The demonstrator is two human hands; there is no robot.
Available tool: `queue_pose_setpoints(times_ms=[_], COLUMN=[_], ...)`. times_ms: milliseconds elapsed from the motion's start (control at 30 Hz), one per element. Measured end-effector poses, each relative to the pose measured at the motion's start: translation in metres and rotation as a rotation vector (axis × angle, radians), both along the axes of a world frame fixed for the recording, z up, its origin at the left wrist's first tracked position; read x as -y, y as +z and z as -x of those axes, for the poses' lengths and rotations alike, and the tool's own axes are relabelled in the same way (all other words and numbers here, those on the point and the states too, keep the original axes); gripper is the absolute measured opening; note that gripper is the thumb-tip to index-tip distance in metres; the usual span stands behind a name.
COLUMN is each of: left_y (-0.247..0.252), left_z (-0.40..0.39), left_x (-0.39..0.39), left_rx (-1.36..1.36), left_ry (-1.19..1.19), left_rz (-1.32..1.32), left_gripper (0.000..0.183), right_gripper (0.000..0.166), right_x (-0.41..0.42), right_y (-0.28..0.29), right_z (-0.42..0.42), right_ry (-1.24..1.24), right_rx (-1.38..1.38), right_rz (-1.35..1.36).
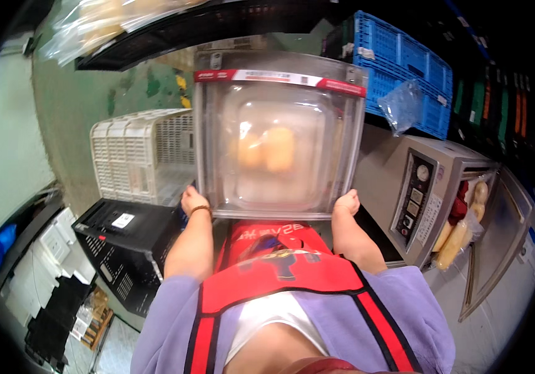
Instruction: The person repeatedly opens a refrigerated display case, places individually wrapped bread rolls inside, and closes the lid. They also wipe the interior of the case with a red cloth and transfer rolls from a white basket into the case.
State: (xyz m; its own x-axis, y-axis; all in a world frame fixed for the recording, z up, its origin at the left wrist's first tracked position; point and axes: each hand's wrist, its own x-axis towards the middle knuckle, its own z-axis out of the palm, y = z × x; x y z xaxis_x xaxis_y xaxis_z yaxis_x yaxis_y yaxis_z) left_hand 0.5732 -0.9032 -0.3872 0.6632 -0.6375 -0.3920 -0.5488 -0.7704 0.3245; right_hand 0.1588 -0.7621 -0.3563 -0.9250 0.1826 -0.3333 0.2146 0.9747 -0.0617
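Observation:
In front of me is the clear, domed lid (295,187) of a steel-framed machine that looks like a vacuum packer. It appears lowered. Through it show pale yellow items (279,149), blurred by the plastic and glare. My left hand (195,201), a dark band at its wrist, is curled at the lid's near left corner. At the near right corner my right hand (347,202) is curled against the frame in the same way. The undersides of both hands are hidden. A red and white strip (276,77) bearing writing crosses the lid's far edge.
On the left are a white plastic crate (122,159) and a black crate (132,224). At right, a second steel machine (417,205) stands with its door (501,243) ajar and bagged food (454,243) in its opening. Blue crates (403,51) are stacked behind it.

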Motion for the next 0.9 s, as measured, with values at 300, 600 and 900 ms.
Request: queue_pose_setpoints(times_ms=[300, 600, 900], left_y=[0.044, 0.032, 0.018], left_z=[0.029, 0.024, 0.014], left_x=[0.019, 0.014, 0.011], left_rx=[0.024, 0.028, -0.04], left_ry=[-0.013, 0.046, 0.098], left_rz=[-0.057, -0.098, -0.067], left_gripper=[0.052, 0.054, 0.055], right_gripper=[0.053, 0.051, 0.051], right_x=[0.003, 0.008, 0.014], right_y=[0.004, 0.016, 0.024], right_z=[0.001, 0.001, 0.001], right_ry=[-0.047, -0.038, -0.093], right_rx=[0.054, 0.051, 0.09], right_rz=[0.011, 0.006, 0.027])
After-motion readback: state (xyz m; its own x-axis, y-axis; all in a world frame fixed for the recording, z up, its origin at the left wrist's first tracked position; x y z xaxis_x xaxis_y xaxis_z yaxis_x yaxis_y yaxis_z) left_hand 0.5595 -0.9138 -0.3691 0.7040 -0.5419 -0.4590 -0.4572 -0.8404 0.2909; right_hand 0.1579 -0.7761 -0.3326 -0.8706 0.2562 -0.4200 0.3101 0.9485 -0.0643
